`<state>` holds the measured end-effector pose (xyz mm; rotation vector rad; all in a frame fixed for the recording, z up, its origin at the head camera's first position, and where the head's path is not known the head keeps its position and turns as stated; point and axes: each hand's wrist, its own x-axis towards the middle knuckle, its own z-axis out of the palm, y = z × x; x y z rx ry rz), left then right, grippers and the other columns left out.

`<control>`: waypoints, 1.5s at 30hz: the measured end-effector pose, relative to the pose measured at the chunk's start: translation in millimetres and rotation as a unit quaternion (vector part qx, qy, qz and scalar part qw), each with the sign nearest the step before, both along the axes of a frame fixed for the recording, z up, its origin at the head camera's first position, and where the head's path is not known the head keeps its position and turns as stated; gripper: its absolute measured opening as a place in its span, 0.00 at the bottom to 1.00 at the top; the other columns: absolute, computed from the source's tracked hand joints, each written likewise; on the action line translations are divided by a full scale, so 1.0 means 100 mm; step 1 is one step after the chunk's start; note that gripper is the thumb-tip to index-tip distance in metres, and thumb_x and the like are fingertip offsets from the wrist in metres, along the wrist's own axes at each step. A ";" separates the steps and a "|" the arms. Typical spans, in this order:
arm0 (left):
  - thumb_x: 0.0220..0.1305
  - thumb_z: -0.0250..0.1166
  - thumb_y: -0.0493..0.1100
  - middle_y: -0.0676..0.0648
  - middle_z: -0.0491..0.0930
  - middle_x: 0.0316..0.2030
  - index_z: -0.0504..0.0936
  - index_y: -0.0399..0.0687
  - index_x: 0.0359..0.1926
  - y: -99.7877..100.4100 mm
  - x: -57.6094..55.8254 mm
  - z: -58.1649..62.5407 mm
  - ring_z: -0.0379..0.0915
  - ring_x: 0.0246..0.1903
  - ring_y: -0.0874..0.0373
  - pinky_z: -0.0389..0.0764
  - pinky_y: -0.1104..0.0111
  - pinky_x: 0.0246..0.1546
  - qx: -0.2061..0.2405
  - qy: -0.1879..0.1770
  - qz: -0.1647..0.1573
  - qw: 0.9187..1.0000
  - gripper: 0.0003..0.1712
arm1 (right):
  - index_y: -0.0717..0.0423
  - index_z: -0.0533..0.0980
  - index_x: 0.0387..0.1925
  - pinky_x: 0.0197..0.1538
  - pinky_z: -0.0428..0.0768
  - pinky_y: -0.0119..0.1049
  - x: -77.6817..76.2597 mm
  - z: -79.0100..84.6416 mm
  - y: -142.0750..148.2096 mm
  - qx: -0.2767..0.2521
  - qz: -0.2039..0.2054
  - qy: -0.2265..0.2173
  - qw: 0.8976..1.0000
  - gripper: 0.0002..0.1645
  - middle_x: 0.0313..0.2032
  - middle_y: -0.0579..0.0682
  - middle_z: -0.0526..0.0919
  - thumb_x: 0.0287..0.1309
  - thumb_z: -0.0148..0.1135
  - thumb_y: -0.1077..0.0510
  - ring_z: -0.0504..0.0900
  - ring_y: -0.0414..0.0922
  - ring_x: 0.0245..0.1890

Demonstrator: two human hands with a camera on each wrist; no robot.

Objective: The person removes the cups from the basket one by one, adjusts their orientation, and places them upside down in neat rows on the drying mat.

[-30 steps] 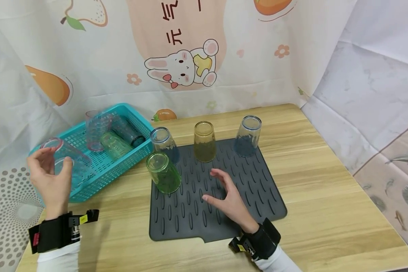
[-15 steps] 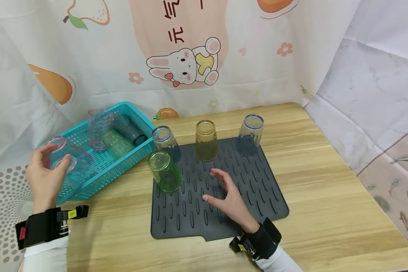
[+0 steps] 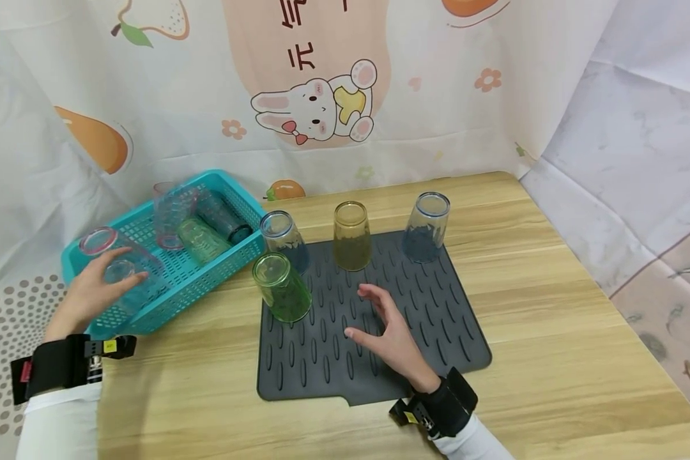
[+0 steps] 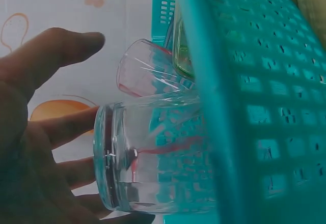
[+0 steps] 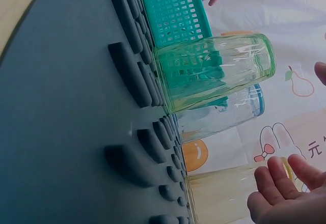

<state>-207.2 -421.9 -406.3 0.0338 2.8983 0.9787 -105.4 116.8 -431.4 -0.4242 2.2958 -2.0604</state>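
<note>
My left hand (image 3: pixel 92 294) is over the near left end of the turquoise basket (image 3: pixel 184 295), around the base of a clear glass (image 4: pixel 147 158) lying in it. In the left wrist view, the thumb stands apart from the glass while the other fingers reach behind its base. A pink-rimmed glass (image 3: pixel 99 240) leans beside it. My right hand (image 3: pixel 390 333) hovers over the dark grey drying mat (image 3: pixel 305 383), fingers and thumb spread with nothing between them. Upside down on the mat stand a green glass (image 3: pixel 284 294), a blue-rimmed glass (image 3: pixel 287 246) and an amber glass (image 3: pixel 352 243).
Another blue-rimmed glass (image 3: pixel 425 233) stands inverted at the mat's back right corner. Farther back in the basket are a pink glass (image 3: pixel 169 220), a pale green glass (image 3: pixel 203 241) and a dark blue glass (image 3: pixel 221 214). A printed curtain (image 3: pixel 425 140) hangs behind the wooden table (image 3: pixel 552 306).
My left hand has lowered and turned rightward, its fingers now over the clear glass in the basket. The right hand holds nearly the same pose, and the head view has shifted slightly.
</note>
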 end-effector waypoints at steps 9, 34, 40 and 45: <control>0.72 0.55 0.54 0.18 0.43 0.65 0.48 0.25 0.71 0.59 0.14 0.67 0.43 0.60 0.17 0.60 0.32 0.49 -0.039 -0.075 -0.057 0.995 0.45 | 0.54 0.60 0.68 0.71 0.51 0.53 -0.03 -0.11 0.02 -0.003 -0.004 0.003 1.000 0.45 0.65 0.58 0.64 0.53 0.72 0.64 0.61 0.51 0.67; 0.66 0.64 0.48 0.21 0.65 0.53 0.69 0.28 0.56 0.57 -0.03 0.72 0.64 0.47 0.25 0.70 0.42 0.40 -0.130 -0.084 -0.082 0.985 0.29 | 0.54 0.62 0.67 0.71 0.53 0.48 -0.02 -0.12 0.05 0.000 -0.005 0.005 1.000 0.42 0.64 0.56 0.65 0.53 0.72 0.62 0.62 0.50 0.66; 0.67 0.62 0.47 0.20 0.63 0.54 0.70 0.29 0.55 0.56 -0.03 0.74 0.63 0.47 0.23 0.70 0.41 0.40 -0.125 -0.090 -0.069 0.986 0.27 | 0.59 0.62 0.66 0.71 0.53 0.47 -0.02 -0.08 0.05 0.009 -0.009 -0.005 1.000 0.41 0.65 0.58 0.64 0.53 0.70 0.67 0.61 0.53 0.67; 0.68 0.61 0.47 0.19 0.63 0.53 0.71 0.29 0.53 0.57 0.00 0.74 0.63 0.46 0.22 0.70 0.41 0.39 -0.126 -0.082 -0.066 0.986 0.24 | 0.68 0.61 0.65 0.70 0.53 0.52 0.04 0.14 0.03 0.013 -0.007 -0.005 1.000 0.39 0.64 0.64 0.64 0.53 0.68 0.70 0.60 0.59 0.67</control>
